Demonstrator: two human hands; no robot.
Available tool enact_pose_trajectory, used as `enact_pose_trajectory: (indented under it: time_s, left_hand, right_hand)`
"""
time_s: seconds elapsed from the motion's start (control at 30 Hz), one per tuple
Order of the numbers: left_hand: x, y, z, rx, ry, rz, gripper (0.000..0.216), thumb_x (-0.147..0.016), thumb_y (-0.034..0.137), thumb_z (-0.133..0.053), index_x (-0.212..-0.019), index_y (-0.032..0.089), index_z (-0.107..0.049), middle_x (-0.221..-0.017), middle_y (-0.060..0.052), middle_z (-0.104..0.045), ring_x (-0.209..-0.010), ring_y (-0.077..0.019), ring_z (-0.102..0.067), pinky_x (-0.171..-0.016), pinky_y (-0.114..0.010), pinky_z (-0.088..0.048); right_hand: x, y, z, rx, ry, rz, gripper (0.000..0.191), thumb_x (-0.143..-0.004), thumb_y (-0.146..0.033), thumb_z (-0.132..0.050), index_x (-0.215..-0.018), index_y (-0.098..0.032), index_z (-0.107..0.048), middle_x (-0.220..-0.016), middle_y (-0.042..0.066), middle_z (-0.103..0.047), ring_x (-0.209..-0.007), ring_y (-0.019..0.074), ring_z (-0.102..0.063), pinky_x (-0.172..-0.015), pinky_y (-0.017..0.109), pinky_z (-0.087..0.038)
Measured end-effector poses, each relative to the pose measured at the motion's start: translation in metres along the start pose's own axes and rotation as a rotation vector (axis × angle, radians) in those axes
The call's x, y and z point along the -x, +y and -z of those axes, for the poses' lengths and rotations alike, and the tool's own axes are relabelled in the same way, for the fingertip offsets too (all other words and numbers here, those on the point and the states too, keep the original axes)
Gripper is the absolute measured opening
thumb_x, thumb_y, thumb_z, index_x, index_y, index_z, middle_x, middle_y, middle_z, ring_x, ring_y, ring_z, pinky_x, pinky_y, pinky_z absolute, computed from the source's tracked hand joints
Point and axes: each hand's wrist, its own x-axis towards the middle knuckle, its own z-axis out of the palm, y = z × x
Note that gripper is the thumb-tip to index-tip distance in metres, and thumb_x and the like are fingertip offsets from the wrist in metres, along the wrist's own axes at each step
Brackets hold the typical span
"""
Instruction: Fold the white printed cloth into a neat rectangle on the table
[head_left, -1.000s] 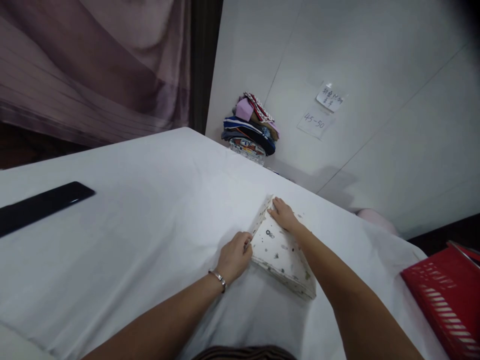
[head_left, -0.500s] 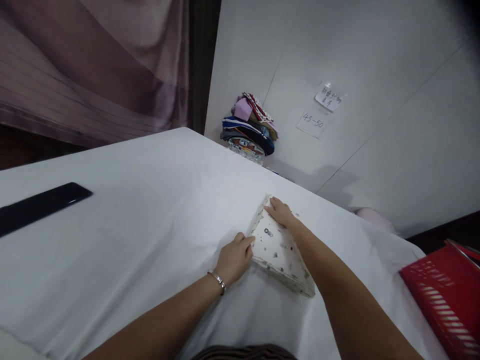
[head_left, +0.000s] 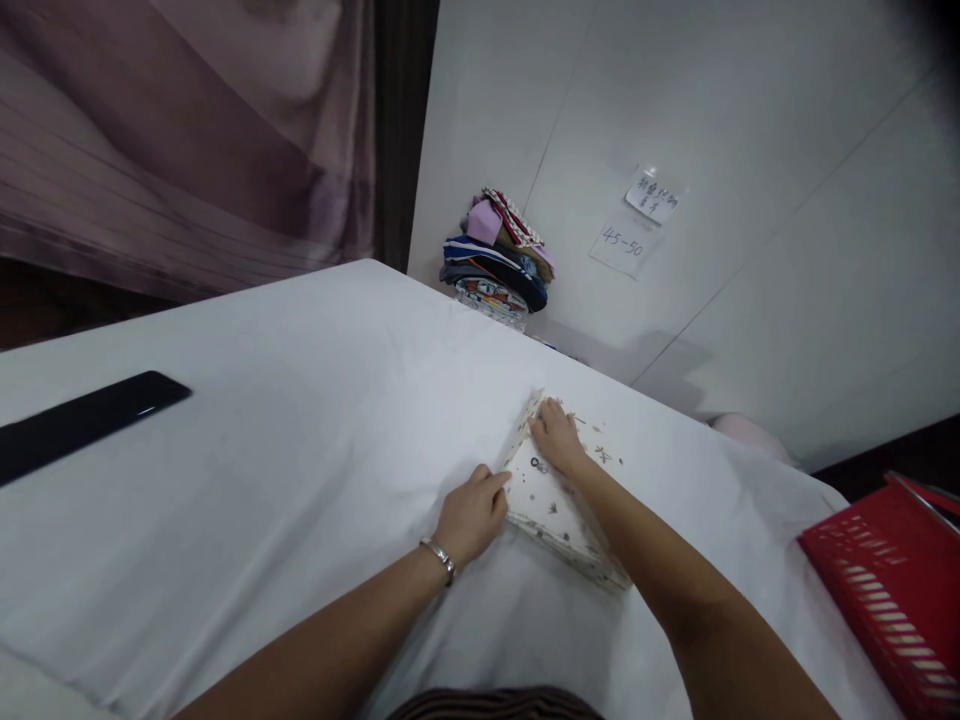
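A folded white cloth with small dark prints (head_left: 559, 505) lies on the white-covered table (head_left: 300, 430). My right hand (head_left: 556, 438) rests flat on the cloth's far corner, fingers stretched out. My left hand (head_left: 472, 512), a silver bracelet at its wrist, presses against the cloth's left edge with the fingers loosely curled and their tips touching the folded layers. Neither hand lifts the cloth.
A long black flat object (head_left: 82, 422) lies at the table's left. A pile of coloured folded clothes (head_left: 499, 255) sits by the wall beyond the table. A red plastic basket (head_left: 892, 575) stands at the right. Two paper notes (head_left: 637, 220) hang on the white wall.
My right hand has slid a little to the left along the cloth's far corner. My left hand has kept to the left edge, its fingers now reaching onto the fold.
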Motion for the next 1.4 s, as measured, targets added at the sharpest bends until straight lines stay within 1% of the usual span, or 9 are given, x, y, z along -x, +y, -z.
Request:
enact_pose_trajectory:
  time_s: [0.13,0.27,0.37,0.6,0.73,0.87,1.0,1.2,1.4]
  left_hand:
    - [-0.001,0.0,0.0,-0.003,-0.014,0.005,0.037,-0.087,0.024,-0.036,-0.119,0.026,-0.055,-0.101,-0.002,-0.055,-0.083,-0.0128,-0.056,-0.075,-0.024,-0.04]
    - [-0.001,-0.001,-0.001,-0.021,-0.005,-0.016,0.037,-0.087,0.024,-0.035,-0.117,0.026,-0.056,-0.099,-0.002,-0.055,-0.081,-0.0126,-0.056,-0.073,-0.024,-0.04]
    - [-0.001,-0.001,-0.001,-0.029,0.0,-0.019,0.036,-0.087,0.024,-0.035,-0.116,0.026,-0.056,-0.099,-0.002,-0.055,-0.08,-0.0122,-0.056,-0.072,-0.024,-0.04]
    - [0.0,0.001,0.0,-0.028,-0.006,0.004,0.035,-0.087,0.024,-0.035,-0.116,0.026,-0.056,-0.1,-0.002,-0.055,-0.082,-0.0125,-0.056,-0.074,-0.024,-0.039]
    - [0.0,0.001,0.001,-0.008,-0.007,-0.01,0.036,-0.087,0.023,-0.035,-0.116,0.026,-0.056,-0.099,-0.002,-0.055,-0.083,-0.0128,-0.055,-0.075,-0.024,-0.039]
    - [0.0,0.001,0.001,-0.01,-0.011,-0.011,0.034,-0.086,0.022,-0.035,-0.112,0.026,-0.057,-0.097,-0.002,-0.054,-0.083,-0.0122,-0.055,-0.074,-0.023,-0.038]
    - [0.0,-0.001,0.0,-0.014,-0.003,-0.047,0.033,-0.087,0.022,-0.035,-0.11,0.026,-0.057,-0.094,-0.001,-0.053,-0.081,-0.012,-0.055,-0.072,-0.022,-0.038]
    - [-0.001,-0.002,-0.001,-0.032,0.012,-0.057,0.032,-0.087,0.022,-0.035,-0.11,0.026,-0.057,-0.095,-0.001,-0.053,-0.08,-0.0115,-0.055,-0.071,-0.022,-0.038]
    - [-0.001,-0.001,0.001,-0.046,0.002,-0.054,0.032,-0.086,0.022,-0.036,-0.11,0.025,-0.058,-0.095,-0.001,-0.054,-0.079,-0.0112,-0.055,-0.071,-0.022,-0.038]
  right_hand:
    - [0.012,-0.014,-0.004,-0.01,-0.034,0.046,0.063,-0.092,-0.049,-0.027,-0.14,-0.009,-0.028,-0.149,0.015,-0.02,-0.138,0.0259,-0.013,-0.109,0.043,-0.012]
    - [0.008,-0.026,-0.013,0.02,-0.06,0.013,0.067,-0.092,-0.049,-0.026,-0.14,-0.003,-0.026,-0.149,0.018,-0.017,-0.138,0.0277,-0.01,-0.109,0.043,-0.011]
    - [0.005,-0.03,-0.019,0.04,-0.054,0.005,0.066,-0.092,-0.048,-0.025,-0.141,-0.004,-0.025,-0.15,0.016,-0.015,-0.138,0.0273,-0.009,-0.109,0.044,-0.011]
    - [0.004,-0.025,-0.012,0.006,-0.085,0.0,0.068,-0.091,-0.051,-0.026,-0.142,-0.007,-0.025,-0.15,0.015,-0.015,-0.138,0.0266,-0.01,-0.109,0.044,-0.013]
    - [-0.008,-0.021,-0.007,-0.027,-0.022,-0.055,0.072,-0.089,-0.055,-0.027,-0.142,-0.007,-0.023,-0.15,0.016,-0.012,-0.138,0.0273,-0.008,-0.109,0.044,-0.012]
    - [-0.022,-0.022,-0.011,-0.027,-0.037,-0.125,0.075,-0.088,-0.057,-0.028,-0.142,-0.004,-0.023,-0.149,0.018,-0.015,-0.138,0.0294,-0.011,-0.108,0.045,-0.012]
    - [-0.027,-0.024,-0.019,0.007,-0.04,-0.12,0.075,-0.089,-0.056,-0.027,-0.142,-0.003,-0.022,-0.15,0.018,-0.014,-0.138,0.0292,-0.009,-0.109,0.044,-0.01]
    - [-0.022,-0.026,-0.011,-0.003,-0.051,-0.109,0.075,-0.089,-0.056,-0.026,-0.141,-0.003,-0.024,-0.149,0.019,-0.015,-0.138,0.0291,-0.011,-0.109,0.045,-0.01]
    - [-0.003,-0.041,-0.009,-0.037,-0.079,-0.053,0.078,-0.088,-0.06,-0.026,-0.143,-0.005,-0.022,-0.151,0.016,-0.01,-0.139,0.0283,-0.005,-0.109,0.043,-0.008]
